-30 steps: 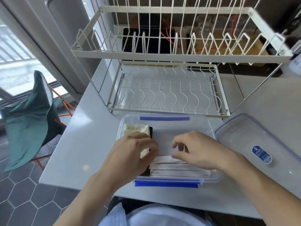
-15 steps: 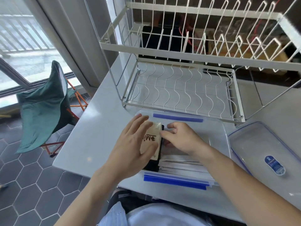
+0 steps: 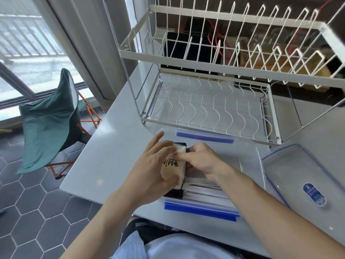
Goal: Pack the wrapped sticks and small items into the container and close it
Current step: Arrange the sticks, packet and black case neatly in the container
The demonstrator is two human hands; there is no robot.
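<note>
Now my right hand (image 3: 200,161) sits at the left end of the container (image 3: 250,156), where a second ago it lay over the wrapped sticks (image 3: 203,191) further along. It has crossed to meet my left hand (image 3: 149,172), and both are on the same small packet (image 3: 174,170), the pale one with dark lettering. My left hand cups it from the outer side, thumb under the near end and fingers spread over the far end. My right hand is curled, its fingertips (image 3: 179,156) pressing on top of the packet. So both hands are closed on that packet, not open.

The packet has also turned since a moment ago: its long side now runs front to back along the left wall of the container, lying on a flat black item (image 3: 174,194) whose edges show at the far and near ends. The wrapped sticks lie in a flat stack along the near wall, just beside the packet, partly hidden by my right wrist.

I judge this to be the seating of the last small items: the sticks are in, and I am squaring the packet so nothing stands above the rim. The lid (image 3: 298,176) lies on the table (image 3: 112,150) to the right, just beside the container, untouched. Closing is still to come, and the blue clips (image 3: 201,210) on the long sides are open.
</note>
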